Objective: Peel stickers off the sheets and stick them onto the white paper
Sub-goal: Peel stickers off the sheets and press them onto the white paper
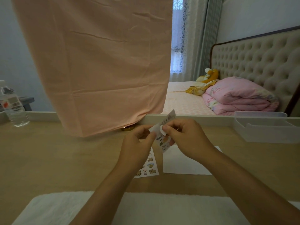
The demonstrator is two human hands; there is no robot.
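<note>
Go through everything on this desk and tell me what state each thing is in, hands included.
left hand, grips the held sticker sheet.
right hand, pinches a sticker partly peeled off it.
held sticker sheet, lifted off the table, bent.
second sticker sheet, flat on the table.
white paper, flat, no stickers visible on it.
water bottle, upright.
clear box, open-topped.

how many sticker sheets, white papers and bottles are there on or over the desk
sticker sheets: 2 (held sheet, flat sheet)
white paper: 1
bottle: 1
total: 4
</note>
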